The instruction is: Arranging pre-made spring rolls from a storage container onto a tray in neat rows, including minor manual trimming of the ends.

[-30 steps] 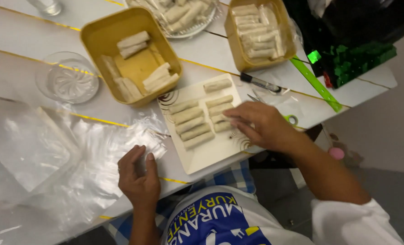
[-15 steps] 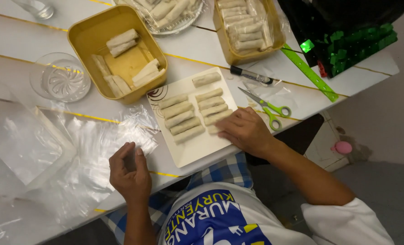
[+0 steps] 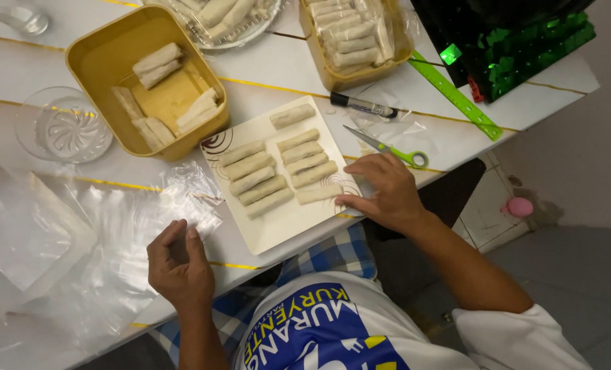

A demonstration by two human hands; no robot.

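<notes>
Far left of both hands: a clear glass dish (image 3: 63,125) on the white table (image 3: 264,96), with loose plastic sheets (image 3: 58,253) spread below it. Left hand (image 3: 176,264) rests on the near edge of the sheets, fingers loosely curled with thumb and forefinger close together; cannot tell whether anything is pinched between them. Up and beyond that hand: yellow tub (image 3: 106,55) with a few rolls (image 3: 156,62) lying along its sides. Between the two hands: square plate (image 3: 278,229), set at a slant, carrying two short columns of pale rolls. Right hand (image 3: 387,192) lies at the plate's right edge, fingers spread flat and apart, gripping nothing; fingertips touch the plate rim, just beside the end of the nearest roll (image 3: 319,194). The other rolls on the plate lie left of and above that hand. Just above the right hand: scissors (image 3: 391,148) with green handles, near the knuckles but apart from them. Farther up: black marker (image 3: 363,106), then a second tub (image 3: 350,38) packed with rolls. Right of the marker: green ruler (image 3: 456,96), running diagonally toward the table edge.
</notes>
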